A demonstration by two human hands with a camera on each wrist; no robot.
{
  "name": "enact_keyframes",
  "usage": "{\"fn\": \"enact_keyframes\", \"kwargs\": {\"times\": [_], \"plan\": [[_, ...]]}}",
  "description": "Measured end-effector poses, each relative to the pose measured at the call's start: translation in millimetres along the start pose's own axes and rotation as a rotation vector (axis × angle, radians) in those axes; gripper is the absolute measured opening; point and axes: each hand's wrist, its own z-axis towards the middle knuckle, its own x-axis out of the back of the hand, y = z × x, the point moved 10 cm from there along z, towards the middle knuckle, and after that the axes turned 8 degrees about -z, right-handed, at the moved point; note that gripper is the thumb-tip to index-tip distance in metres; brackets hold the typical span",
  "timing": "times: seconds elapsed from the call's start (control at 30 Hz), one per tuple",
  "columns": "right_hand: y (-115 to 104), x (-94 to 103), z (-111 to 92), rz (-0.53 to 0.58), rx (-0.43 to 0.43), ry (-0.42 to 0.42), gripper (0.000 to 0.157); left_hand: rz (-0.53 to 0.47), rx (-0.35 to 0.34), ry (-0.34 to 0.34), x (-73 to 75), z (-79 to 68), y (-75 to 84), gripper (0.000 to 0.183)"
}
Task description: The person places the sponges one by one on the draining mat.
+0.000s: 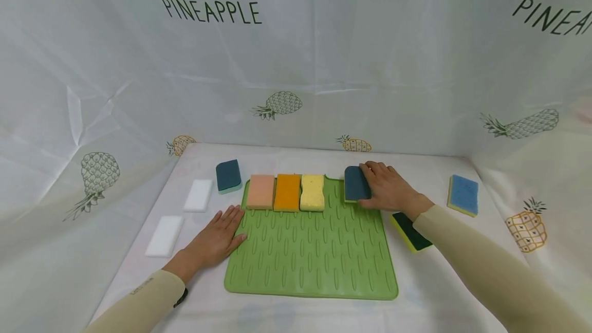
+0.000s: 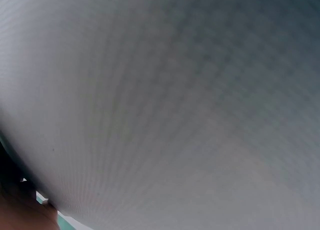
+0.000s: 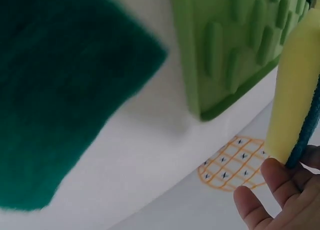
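Observation:
My right hand (image 1: 388, 189) grips a sponge (image 1: 356, 184) with a dark blue scouring top, over the top right of a green ridged mat (image 1: 310, 256). In the right wrist view the sponge's yellow foam (image 3: 292, 84) shows, with fingertips pinching its end. My left hand (image 1: 217, 238) lies flat, fingers straight, at the mat's left edge. Along the mat's upper left, side by side, are a pink sponge (image 1: 260, 191), an orange sponge (image 1: 287, 192) and a pale yellow sponge (image 1: 312, 192) with a narrowed waist. Fabric fills most of the left wrist view.
A dark green and yellow sponge (image 1: 410, 231) lies partly under my right forearm. Farther right is a blue sponge (image 1: 464, 194). Left of the mat lie a dark teal sponge (image 1: 228, 174) and two white sponges, one upper (image 1: 199, 195) and one lower (image 1: 165, 236). Pineapple-printed cloth (image 1: 296, 55) rises behind.

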Motion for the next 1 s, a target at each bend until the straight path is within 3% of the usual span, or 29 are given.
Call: {"fn": "enact_keyframes", "kwargs": {"times": [0.4,1.0], "plan": [[-28,-15.7,14,0.064,0.027,-0.074,0.104,-0.008,0.006,-0.008,0.0,-0.3,1.5,0.075],[-40,-24.8,20,0.066,0.039,-0.095,0.104,0.0,0.006,-0.008,0.8,0.6,1.3,0.076]]}}
